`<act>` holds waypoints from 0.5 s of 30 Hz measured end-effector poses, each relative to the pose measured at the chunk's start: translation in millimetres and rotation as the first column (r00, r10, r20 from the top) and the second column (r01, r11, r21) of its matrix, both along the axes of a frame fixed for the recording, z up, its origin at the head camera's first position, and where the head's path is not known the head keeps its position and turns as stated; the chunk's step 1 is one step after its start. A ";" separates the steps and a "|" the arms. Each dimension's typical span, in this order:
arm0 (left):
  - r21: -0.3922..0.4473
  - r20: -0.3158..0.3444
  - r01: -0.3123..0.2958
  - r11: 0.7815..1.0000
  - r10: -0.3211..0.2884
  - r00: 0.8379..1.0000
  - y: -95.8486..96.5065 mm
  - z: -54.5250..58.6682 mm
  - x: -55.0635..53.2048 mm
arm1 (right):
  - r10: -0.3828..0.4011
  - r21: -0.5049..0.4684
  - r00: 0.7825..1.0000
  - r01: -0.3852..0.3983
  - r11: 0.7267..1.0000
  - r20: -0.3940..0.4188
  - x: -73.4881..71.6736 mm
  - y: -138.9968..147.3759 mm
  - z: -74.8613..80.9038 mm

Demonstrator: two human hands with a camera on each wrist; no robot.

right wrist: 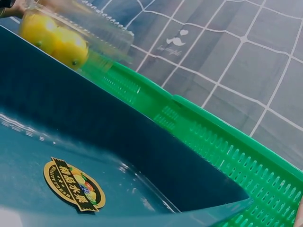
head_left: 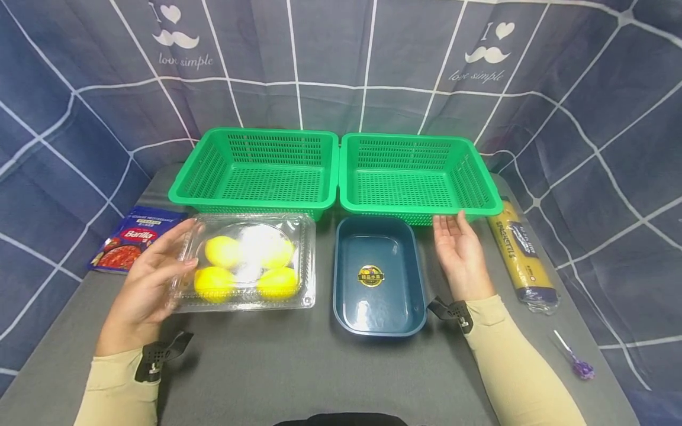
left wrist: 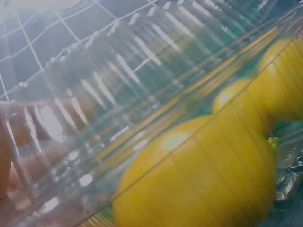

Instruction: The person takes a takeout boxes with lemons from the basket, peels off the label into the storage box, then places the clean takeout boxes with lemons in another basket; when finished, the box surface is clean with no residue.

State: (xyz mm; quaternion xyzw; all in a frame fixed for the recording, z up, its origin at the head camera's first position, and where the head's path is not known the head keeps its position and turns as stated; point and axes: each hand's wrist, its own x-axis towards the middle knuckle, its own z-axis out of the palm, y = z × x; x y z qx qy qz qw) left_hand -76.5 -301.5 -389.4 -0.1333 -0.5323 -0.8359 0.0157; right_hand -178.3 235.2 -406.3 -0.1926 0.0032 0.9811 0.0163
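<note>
A clear plastic clamshell box (head_left: 246,261) with several yellow lemons (head_left: 224,252) inside is gripped at its left end by my left hand (head_left: 154,266). The thumb lies over the near part of that end. Close up in the left wrist view, one lemon (left wrist: 199,179) shows through the ridged plastic wall. My right hand (head_left: 459,255) has its palm turned up and fingers extended, fingertips at the front rim of the right green basket (head_left: 421,207). Left of that hand sits a dark blue tray (head_left: 379,307) bearing a gold-and-black sticker (right wrist: 74,184).
The left green basket (head_left: 256,204) stands beside the right one at the back. A blue Barilla pouch (head_left: 140,234) lies far left. To the right are a spaghetti pack (head_left: 519,251) and a small purple flower (head_left: 582,369). A checked curtain (head_left: 330,65) surrounds the grey table (head_left: 256,367).
</note>
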 end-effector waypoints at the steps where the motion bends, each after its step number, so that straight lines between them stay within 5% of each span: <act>1: 0.001 0.009 -0.008 1.000 0.008 1.000 2.6 3.1 -0.7 | 0.002 0.004 1.000 -0.002 1.000 0.000 0.1 0.2 -0.3; 10: 0.122 0.056 0.009 0.992 -0.016 0.998 30.6 41.5 -14.8 | 0.002 0.033 1.000 -0.002 0.999 -0.007 -0.5 0.1 -1.4; 15: 0.074 0.101 -0.021 0.997 0.013 0.995 49.8 60.1 -29.9 | -0.001 0.051 1.000 0.002 0.999 -0.010 -0.4 -1.4 -1.0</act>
